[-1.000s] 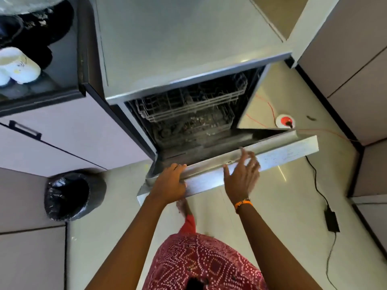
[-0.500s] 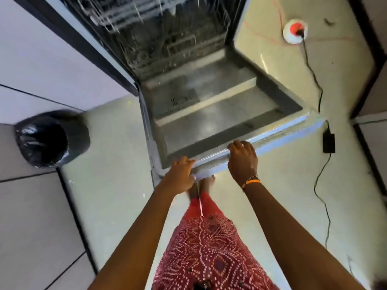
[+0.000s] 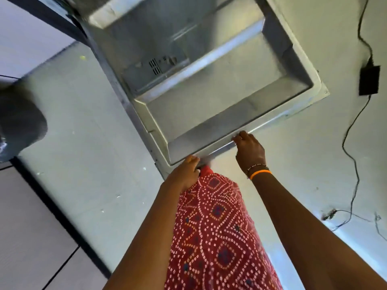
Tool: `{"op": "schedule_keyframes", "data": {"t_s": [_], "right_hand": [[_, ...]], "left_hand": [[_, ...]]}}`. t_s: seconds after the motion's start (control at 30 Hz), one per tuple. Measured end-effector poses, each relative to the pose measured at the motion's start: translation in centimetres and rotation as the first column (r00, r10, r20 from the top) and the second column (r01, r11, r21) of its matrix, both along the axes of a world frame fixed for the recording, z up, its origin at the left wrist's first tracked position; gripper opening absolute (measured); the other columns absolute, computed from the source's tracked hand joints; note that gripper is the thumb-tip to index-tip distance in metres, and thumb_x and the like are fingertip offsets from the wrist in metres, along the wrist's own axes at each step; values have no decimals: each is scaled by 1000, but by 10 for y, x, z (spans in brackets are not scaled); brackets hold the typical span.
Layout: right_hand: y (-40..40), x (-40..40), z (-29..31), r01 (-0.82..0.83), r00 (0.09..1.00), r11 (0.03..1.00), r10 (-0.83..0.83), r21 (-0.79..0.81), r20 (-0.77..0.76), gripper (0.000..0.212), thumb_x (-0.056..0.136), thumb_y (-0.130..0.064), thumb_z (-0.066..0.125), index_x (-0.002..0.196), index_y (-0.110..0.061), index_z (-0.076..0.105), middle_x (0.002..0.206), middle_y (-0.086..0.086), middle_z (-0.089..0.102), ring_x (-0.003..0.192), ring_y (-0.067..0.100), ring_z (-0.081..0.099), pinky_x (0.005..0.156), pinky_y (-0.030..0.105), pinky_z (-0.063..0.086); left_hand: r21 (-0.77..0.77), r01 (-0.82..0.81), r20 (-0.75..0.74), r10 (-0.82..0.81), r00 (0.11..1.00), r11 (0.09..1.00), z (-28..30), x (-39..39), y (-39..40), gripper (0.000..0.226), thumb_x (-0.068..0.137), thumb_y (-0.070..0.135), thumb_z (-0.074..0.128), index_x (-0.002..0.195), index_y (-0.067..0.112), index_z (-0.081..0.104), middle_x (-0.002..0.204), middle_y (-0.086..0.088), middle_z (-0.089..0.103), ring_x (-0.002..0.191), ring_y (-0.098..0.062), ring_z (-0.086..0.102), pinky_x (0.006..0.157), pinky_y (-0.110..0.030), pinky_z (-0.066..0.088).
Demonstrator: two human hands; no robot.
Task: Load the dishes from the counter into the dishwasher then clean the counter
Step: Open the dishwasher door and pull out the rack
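Note:
The dishwasher door (image 3: pixel 209 97) lies folded down almost flat, its steel inner face up, with the detergent compartment (image 3: pixel 155 68) near its hinge side. My left hand (image 3: pixel 184 174) grips the door's near edge at its left corner. My right hand (image 3: pixel 249 151), with bracelets at the wrist, curls its fingers over the same edge further right. The racks and the counter's dishes are out of view.
A dark waste bin (image 3: pixel 18 124) stands on the floor at the left. A black power adapter (image 3: pixel 369 80) and its cable (image 3: pixel 354 164) lie on the floor at the right. Cabinet fronts (image 3: pixel 31 237) run along the left. My red patterned garment (image 3: pixel 215 227) hangs below.
The door has swung down from half open to nearly flat, both hands following its edge. The view has tipped downward, so the racks and counter have left the frame.

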State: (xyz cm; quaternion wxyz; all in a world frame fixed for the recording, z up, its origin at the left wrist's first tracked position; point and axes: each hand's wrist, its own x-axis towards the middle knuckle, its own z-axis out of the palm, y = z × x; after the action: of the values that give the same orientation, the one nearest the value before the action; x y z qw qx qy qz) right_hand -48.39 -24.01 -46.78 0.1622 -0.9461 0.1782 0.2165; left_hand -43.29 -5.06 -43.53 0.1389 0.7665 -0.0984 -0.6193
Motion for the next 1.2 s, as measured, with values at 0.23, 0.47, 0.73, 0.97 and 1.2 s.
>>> {"op": "schedule_keyframes", "data": {"t_s": [0.23, 0.47, 0.73, 0.97, 1.2], "right_hand": [[-3, -23, -86, -134, 938, 989, 147, 61, -315, 67, 83, 7, 42, 146, -6, 23, 153, 12, 21, 144, 28, 15, 117, 41, 8], [10, 15, -66, -70, 871, 993, 106, 92, -480, 59, 89, -8, 45, 144, -12, 25, 151, 10, 28, 142, 26, 18, 117, 43, 11], [48, 100, 74, -166, 947, 963, 215, 210, -237, 45, 87, -9, 45, 131, -15, 48, 135, 7, 51, 127, 22, 45, 114, 35, 14], [72, 180, 199, -258, 958, 938, 279, 233, -62, 42, 88, -7, 41, 129, -12, 50, 132, 8, 55, 123, 21, 49, 113, 29, 15], [95, 296, 277, -318, 922, 920, 243, 230, 302, 44, 76, 5, 46, 116, -1, 62, 113, 22, 65, 102, 36, 62, 104, 35, 37]], "left_hand": [[92, -51, -62, 57, 996, 994, -86, -9, 17, 50, 101, 30, 33, 148, 14, 23, 157, -4, 18, 143, -23, 21, 117, -43, 20], [75, -179, 38, 176, 984, 981, -57, 11, 23, 45, 101, 28, 33, 144, 13, 31, 151, -6, 32, 137, -27, 35, 109, -39, 31], [-95, -286, 218, 300, 929, 954, 82, 66, 17, 44, 98, 25, 41, 141, 12, 38, 146, -8, 39, 131, -25, 43, 108, -38, 36], [-242, -352, 405, 424, 810, 904, 205, 139, 25, 43, 96, 17, 47, 138, 11, 43, 140, -9, 46, 128, -24, 45, 106, -34, 37], [-370, -432, 555, 569, 608, 822, 261, 218, 45, 41, 93, 14, 52, 133, 12, 47, 135, -6, 48, 127, -21, 45, 105, -28, 34]]}}
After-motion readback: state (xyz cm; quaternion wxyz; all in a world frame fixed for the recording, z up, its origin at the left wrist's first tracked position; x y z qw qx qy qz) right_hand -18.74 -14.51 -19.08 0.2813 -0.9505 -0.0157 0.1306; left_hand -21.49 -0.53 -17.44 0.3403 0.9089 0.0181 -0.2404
